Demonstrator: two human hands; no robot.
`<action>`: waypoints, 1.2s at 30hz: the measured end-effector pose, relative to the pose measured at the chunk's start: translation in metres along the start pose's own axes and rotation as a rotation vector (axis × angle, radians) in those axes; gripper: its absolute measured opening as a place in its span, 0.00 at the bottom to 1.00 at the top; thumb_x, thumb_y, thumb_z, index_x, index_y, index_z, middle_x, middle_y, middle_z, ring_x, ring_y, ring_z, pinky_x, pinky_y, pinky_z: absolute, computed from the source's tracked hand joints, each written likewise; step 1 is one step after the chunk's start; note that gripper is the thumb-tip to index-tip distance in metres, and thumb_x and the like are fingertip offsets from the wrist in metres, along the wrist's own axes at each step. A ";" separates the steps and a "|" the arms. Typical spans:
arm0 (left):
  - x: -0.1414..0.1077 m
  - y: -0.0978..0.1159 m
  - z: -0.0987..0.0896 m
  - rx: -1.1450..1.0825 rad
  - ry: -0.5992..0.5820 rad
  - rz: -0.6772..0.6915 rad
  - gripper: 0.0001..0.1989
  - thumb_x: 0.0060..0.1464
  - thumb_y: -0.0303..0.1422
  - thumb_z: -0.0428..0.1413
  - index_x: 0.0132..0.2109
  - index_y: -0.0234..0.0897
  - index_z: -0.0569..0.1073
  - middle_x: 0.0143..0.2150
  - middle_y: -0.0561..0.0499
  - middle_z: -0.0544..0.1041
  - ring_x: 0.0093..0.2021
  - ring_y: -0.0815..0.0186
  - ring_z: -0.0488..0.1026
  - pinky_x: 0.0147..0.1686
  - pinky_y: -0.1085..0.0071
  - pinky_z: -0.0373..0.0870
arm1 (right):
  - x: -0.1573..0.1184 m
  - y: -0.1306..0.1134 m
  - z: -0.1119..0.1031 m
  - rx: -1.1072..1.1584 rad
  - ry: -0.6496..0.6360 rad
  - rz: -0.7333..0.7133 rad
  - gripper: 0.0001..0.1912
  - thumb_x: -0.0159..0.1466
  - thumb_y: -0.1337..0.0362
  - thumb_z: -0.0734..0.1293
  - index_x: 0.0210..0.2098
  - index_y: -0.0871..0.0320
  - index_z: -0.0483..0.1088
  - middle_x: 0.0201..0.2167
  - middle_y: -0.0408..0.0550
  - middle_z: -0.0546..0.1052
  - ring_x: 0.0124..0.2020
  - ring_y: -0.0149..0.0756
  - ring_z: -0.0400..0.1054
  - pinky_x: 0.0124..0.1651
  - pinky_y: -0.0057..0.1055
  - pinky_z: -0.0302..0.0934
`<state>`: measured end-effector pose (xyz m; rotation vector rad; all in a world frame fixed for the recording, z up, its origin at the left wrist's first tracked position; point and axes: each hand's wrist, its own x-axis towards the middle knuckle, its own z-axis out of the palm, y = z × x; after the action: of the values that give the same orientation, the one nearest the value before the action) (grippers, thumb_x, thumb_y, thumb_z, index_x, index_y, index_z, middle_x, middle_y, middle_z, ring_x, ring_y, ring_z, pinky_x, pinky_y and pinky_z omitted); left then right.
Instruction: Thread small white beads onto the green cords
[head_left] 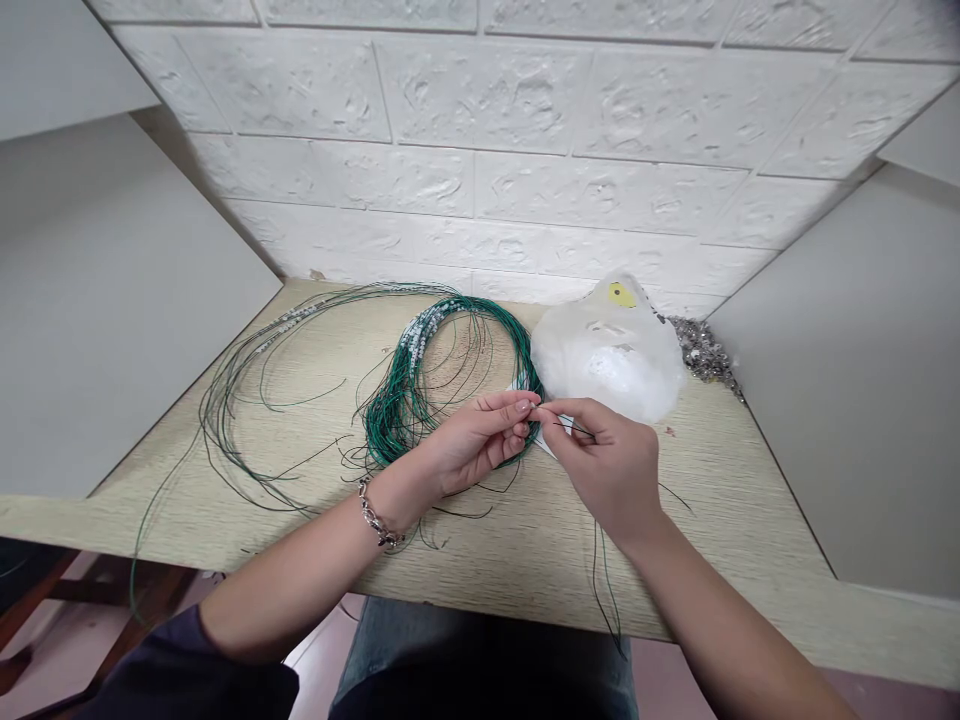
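My left hand and my right hand meet fingertip to fingertip above the table. Each is closed in a pinch. Something tiny and pale sits at the left fingertips, too small to name. A thin dark green cord passes through my right hand, and its ends dangle over the table's front edge. Just behind my left hand lies a thick coil of green cords, with white beads threaded along part of it. A looser bundle of cords spreads out to the left, also carrying pale beads.
A translucent plastic bag with a yellow label rests behind my right hand. Past it, a heap of small glittery grey bits lies in the corner. White panels stand on both sides, and a white brick-patterned wall closes the back of the wooden table.
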<state>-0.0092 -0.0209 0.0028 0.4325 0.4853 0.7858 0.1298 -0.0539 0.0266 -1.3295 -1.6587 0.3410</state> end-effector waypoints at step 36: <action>0.000 0.000 0.004 0.066 0.103 0.026 0.05 0.48 0.21 0.55 0.35 0.30 0.73 0.24 0.53 0.72 0.22 0.80 0.67 0.24 0.86 0.67 | -0.004 0.007 0.004 -0.157 -0.037 -0.120 0.05 0.58 0.64 0.61 0.27 0.56 0.66 0.12 0.35 0.62 0.12 0.21 0.50 0.17 0.22 0.46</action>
<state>-0.0068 -0.0222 0.0058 0.4620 0.6046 0.8214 0.1306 -0.0536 0.0181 -1.3379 -1.8176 0.1679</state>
